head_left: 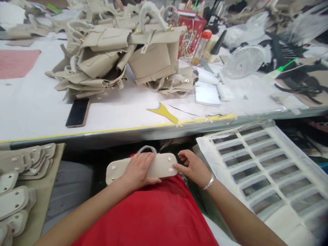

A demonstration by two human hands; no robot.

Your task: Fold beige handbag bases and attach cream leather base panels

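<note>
A beige bag (164, 165) rests on its side on the red cloth over my lap, its oval base facing up. Small white squares sit near several corners of the base, and a metal stud shows at its lower left. Behind it a clear-wrapped handle sticks up. My left hand (140, 171) lies across the middle of the base, its fingers and thumb gripping the bag. At the base's right end my right hand (193, 167) has curled fingers, with the thumb or a fingertip touching the edge beside a white square.
Beige bags (151, 61) are piled on the white table (115, 112) ahead. Near its edge lie a phone (78, 112) and a yellow tool (164, 112). Oval pieces (12, 201) cover a board at left; a slotted white rack (256, 164) stands at right.
</note>
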